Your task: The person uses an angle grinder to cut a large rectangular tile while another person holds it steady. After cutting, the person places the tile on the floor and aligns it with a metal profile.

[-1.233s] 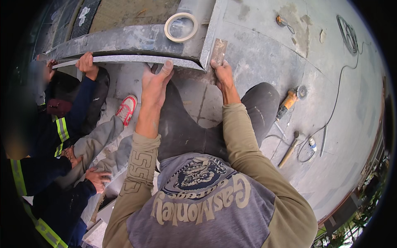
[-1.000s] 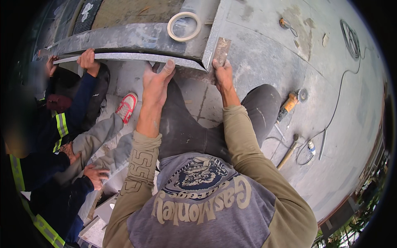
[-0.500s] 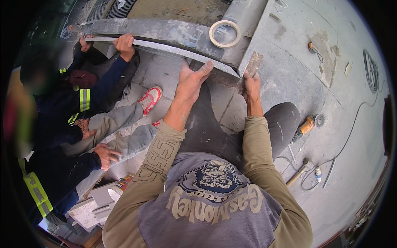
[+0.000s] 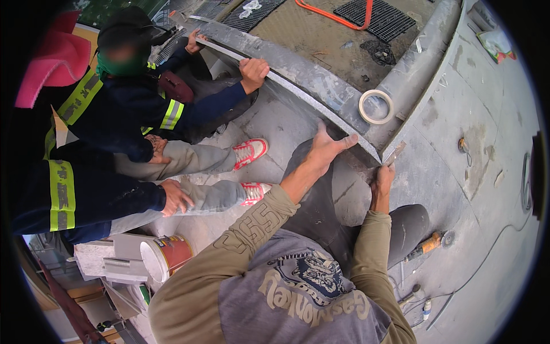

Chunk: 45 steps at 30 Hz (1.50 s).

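Observation:
A long grey stone slab [image 4: 298,92] stands on edge along the outer side of a raised curb. My left hand [image 4: 327,150] grips it near its right end, fingers against the front face and thumb stretched over the top edge. At the corner, my right hand [image 4: 382,182] is closed on a flat grey-brown strip [image 4: 394,153] held against the corner joint. Its fingertips are partly hidden. Farther left, a co-worker's hand [image 4: 253,74] and their other hand [image 4: 196,41] hold the same slab's top edge.
A tape roll [image 4: 376,107] lies on the curb corner [image 4: 366,131]. On the right floor are an angle grinder [image 4: 428,245], a hammer [image 4: 409,298] and a cable [image 4: 487,252]. A second person's hand [image 4: 175,198] rests on their leg. A bucket [image 4: 166,257] stands behind-left.
The view has swung left, so the scene sits farther right and lower. My hands keep their places on the slab and at the corner. The co-worker still holds the slab.

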Each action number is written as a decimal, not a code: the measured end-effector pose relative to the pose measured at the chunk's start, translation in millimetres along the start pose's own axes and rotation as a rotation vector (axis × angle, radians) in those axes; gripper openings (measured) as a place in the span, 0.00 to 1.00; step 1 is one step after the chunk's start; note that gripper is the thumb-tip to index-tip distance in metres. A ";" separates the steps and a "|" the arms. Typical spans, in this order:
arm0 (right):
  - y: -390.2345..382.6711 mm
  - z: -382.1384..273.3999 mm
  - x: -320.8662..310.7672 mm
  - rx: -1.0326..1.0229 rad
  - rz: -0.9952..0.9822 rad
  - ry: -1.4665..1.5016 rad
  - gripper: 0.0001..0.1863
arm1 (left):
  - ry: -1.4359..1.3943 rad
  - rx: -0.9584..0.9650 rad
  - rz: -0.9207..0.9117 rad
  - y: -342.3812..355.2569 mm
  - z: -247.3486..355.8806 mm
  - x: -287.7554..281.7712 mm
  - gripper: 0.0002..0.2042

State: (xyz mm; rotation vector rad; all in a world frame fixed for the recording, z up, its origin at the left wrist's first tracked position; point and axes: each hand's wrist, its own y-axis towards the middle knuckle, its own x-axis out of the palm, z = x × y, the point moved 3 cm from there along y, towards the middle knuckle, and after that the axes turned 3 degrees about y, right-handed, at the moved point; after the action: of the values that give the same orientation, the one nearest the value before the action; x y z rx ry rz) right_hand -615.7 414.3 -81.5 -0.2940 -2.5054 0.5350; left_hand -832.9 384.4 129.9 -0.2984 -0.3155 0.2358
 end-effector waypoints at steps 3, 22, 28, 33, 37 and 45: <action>-6.0 -4.8 5.5 0.022 -0.007 0.002 0.19 | -0.023 -0.064 -0.024 -5.5 10.6 2.7 0.60; -7.4 -16.2 12.7 0.051 0.055 0.023 0.15 | -0.018 -0.064 -0.058 9.2 -3.7 2.0 0.48; -13.6 -16.4 18.7 0.013 0.070 0.003 0.17 | -0.024 -0.044 -0.067 6.4 -2.8 -1.1 0.49; -15.0 -13.6 23.0 0.026 0.076 0.027 0.17 | -0.016 -0.039 -0.070 3.7 -1.4 -4.4 0.50; -2.3 -4.4 13.1 -0.004 0.082 0.003 0.16 | -0.024 -0.044 -0.075 6.1 -3.0 -0.9 0.51; -4.2 -12.8 14.7 -0.023 0.086 -0.029 0.17 | -0.017 -0.024 -0.086 5.2 0.4 5.1 0.49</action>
State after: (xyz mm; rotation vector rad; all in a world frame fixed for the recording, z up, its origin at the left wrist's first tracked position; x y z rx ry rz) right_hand -620.9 419.2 -62.9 -0.4067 -2.5373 0.5480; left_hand -829.3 390.8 129.9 -0.3056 -0.3477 0.1497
